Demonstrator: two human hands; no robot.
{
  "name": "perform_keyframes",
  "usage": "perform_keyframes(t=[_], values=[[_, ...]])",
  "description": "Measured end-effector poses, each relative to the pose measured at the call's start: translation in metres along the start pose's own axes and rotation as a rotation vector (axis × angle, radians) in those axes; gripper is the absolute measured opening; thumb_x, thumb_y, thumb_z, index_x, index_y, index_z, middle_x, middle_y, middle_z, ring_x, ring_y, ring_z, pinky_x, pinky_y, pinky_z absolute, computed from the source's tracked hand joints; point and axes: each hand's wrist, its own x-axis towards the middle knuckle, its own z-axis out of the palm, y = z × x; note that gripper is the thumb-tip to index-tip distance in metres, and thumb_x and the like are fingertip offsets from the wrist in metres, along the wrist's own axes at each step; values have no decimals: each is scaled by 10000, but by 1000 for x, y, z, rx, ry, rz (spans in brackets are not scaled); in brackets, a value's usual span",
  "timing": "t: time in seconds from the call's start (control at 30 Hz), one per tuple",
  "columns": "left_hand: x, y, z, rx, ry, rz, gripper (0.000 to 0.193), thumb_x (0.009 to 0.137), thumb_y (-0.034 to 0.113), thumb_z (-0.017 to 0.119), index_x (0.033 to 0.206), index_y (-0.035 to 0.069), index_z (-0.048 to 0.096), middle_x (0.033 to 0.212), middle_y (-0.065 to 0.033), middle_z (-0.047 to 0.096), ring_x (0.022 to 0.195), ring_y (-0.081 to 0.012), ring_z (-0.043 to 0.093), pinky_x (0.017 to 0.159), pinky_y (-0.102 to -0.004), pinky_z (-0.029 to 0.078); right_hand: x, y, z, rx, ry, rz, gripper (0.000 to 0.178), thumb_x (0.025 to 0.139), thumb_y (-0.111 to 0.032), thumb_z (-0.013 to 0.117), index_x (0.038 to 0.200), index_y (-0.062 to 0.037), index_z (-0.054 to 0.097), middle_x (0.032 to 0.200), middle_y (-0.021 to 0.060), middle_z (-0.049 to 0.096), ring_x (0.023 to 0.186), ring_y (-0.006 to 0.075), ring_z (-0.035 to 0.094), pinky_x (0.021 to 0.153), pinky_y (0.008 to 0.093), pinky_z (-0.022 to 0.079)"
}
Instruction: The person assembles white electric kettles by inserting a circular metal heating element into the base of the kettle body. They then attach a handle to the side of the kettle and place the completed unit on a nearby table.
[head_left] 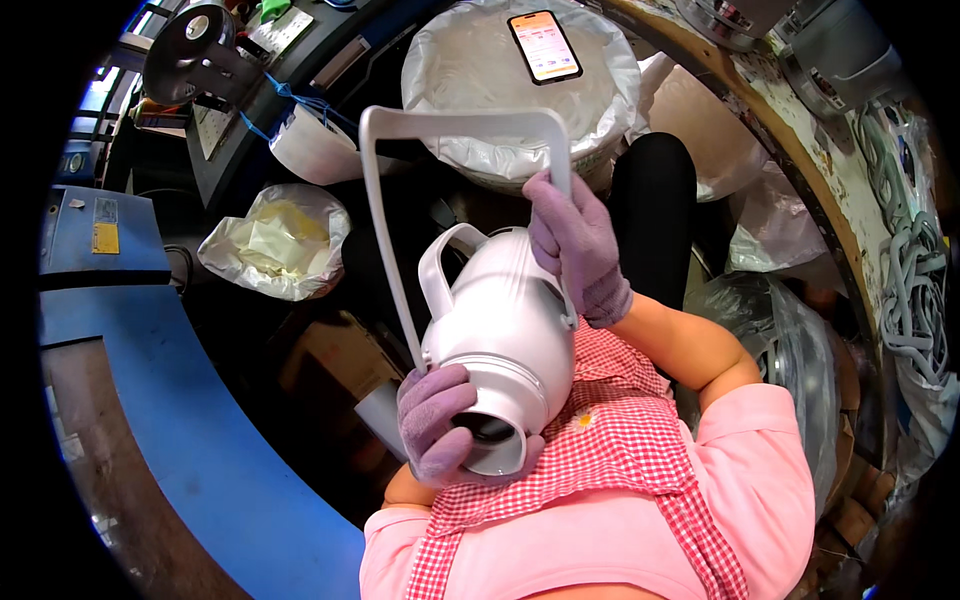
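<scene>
A white plastic thermos jug shell [502,310] lies tilted across my lap, its round open mouth toward me. A fixed loop handle [433,275] stands out from its left side. From the shell rises a long U-shaped carrying handle [460,122], pointing away from me. My left hand [435,420], in a purple glove, is wrapped round the neck by the mouth, at the left leg of the carrying handle. My right hand [580,245], gloved alike, is closed round the handle's right leg. The right fingertips are partly hidden.
Ahead stands a tub lined with a white plastic bag [455,75], a lit phone [546,48] lying on top. At left are a smaller bag [285,245] and a blue machine frame [190,390]. Grey strap-like parts [912,270] lie on the right bench.
</scene>
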Motion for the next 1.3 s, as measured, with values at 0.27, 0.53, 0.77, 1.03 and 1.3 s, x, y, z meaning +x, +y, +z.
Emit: perform_keyframes(t=[0.27, 0.53, 0.77, 1.03, 1.3], values=[[17, 4, 8, 274, -73, 75, 628, 718, 600, 733, 1030, 137, 444, 853, -22, 631, 841, -265, 544, 1000, -496, 382, -23, -11, -8, -326, -206, -81, 143, 975, -185, 608, 992, -45, 583, 689, -56, 486, 553, 20, 401, 488, 205, 326], [8, -67, 30, -313, -258, -791, 647, 789, 365, 806, 1243, 9, 515, 1290, -110, 513, 1197, -239, 494, 1085, -362, 361, -9, -24, -76, 377, -384, 144, 369, 1091, -383, 362, 1130, -71, 555, 512, -99, 273, 389, 36, 248, 405, 229, 237], [-4, -58, 43, -993, -443, -867, 290, 802, 227, 694, 985, 2, 695, 1345, -159, 582, 1315, -274, 501, 1144, -411, 357, -40, -25, -113, 351, -524, 43, 457, 1069, -430, 420, 1229, -11, 508, 470, -84, 345, 344, 32, 296, 393, 208, 288], [-40, -53, 41, -870, -226, -616, 228, 874, 241, 666, 872, 61, 526, 1433, -235, 423, 1384, -378, 427, 1173, -529, 313, -35, -22, -101, 267, -546, 95, 519, 1057, -441, 445, 1298, 17, 479, 473, -87, 335, 356, 39, 293, 424, 201, 282], [-29, -43, 46, -1120, 61, -1155, 708, 1018, 506, 435, 1307, -137, 505, 1208, -278, 652, 1138, -337, 652, 1026, -439, 504, -47, -23, -61, -50, -321, -124, 736, 1054, -591, 289, 1273, 65, 541, 497, -46, 391, 388, 54, 337, 395, 214, 266]])
